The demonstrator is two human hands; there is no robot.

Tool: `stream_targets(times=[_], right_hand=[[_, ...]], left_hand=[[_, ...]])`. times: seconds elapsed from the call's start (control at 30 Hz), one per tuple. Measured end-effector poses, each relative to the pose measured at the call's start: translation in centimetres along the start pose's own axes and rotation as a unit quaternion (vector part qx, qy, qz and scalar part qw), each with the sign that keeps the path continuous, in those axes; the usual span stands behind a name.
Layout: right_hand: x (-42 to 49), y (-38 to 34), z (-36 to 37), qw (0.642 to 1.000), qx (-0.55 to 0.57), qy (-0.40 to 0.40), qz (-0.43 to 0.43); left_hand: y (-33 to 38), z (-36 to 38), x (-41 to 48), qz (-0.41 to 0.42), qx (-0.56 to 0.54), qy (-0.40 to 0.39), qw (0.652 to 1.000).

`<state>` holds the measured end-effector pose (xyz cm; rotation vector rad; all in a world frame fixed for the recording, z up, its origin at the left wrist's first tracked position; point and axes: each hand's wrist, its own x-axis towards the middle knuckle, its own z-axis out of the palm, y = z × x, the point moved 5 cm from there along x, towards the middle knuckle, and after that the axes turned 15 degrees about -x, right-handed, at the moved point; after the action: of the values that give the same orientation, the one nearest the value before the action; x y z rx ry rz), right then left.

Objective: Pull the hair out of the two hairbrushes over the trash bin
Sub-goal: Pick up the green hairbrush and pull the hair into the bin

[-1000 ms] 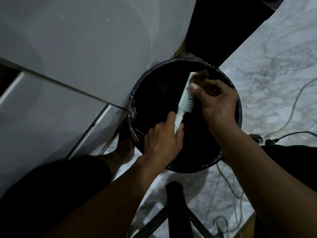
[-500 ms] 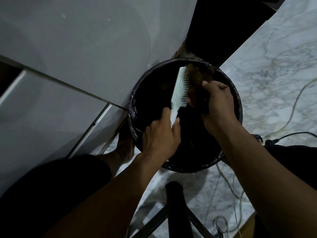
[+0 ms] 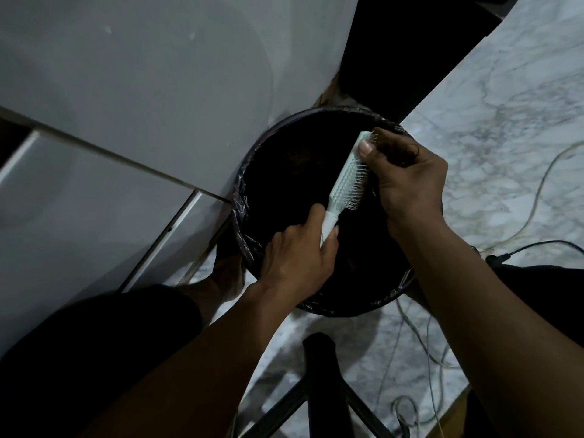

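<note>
Hairbrush (image 3: 343, 184), white, is gripped at the handle by the left hand (image 3: 297, 257). The right hand (image 3: 407, 181) curls round its far tip and clutches a dark hair clump (image 3: 395, 150). The brush's long axis runs lower-left to upper-right, bristles facing right, over the lined trash bin (image 3: 241, 200).

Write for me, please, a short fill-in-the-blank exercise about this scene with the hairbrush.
1. The left hand grips the hairbrush by its ____.
2. The right hand pinches a dark clump of ____ at the brush's far end.
3. Both hands work above a round black ____ lined with a plastic bag.
4. Thin cables lie on the floor on the person's ____ side.
Missing words: handle; hair; trash bin; right.
</note>
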<state>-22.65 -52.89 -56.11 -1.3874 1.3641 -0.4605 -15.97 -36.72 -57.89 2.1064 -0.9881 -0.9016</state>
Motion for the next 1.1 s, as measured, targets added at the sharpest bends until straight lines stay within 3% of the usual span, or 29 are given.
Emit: stream_targets(times=[0.3, 0.43, 0.53, 0.6, 0.7, 0.93, 1.1], right_hand=[[-0.4, -0.8, -0.4, 0.993, -0.08, 0.06, -0.058], [-0.1, -0.2, 0.0, 1.0, 0.013, 0.005, 0.017], [-0.8, 0.1, 1.2, 0.983, 0.129, -0.085, 0.1], [-0.8, 0.4, 1.6, 0.978, 0.137, -0.096, 0.122], [-0.3, 1.1, 1.4, 0.985, 0.104, -0.056, 0.127], [-0.5, 0.3, 1.3, 0.997, -0.04, -0.064, 0.008], [0.2, 0.5, 0.4, 0.995, -0.103, -0.002, 0.012]], left_hand=[[-0.2, -0.1, 0.1, 0.002, -0.007, 0.013, 1.0], [-0.3, -0.3, 0.2, -0.024, -0.013, 0.022, 0.999], [-0.6, -0.7, 0.4, -0.064, -0.071, 0.035, 0.995], [-0.7, -0.9, 0.4, -0.065, -0.066, 0.042, 0.995], [-0.8, -0.8, 0.4, -0.06, -0.06, 0.041, 0.996], [-0.3, -0.5, 0.2, -0.034, 0.01, 0.021, 0.999], [-0.1, -0.5, 0.1, -0.028, 0.013, 0.017, 0.999]])
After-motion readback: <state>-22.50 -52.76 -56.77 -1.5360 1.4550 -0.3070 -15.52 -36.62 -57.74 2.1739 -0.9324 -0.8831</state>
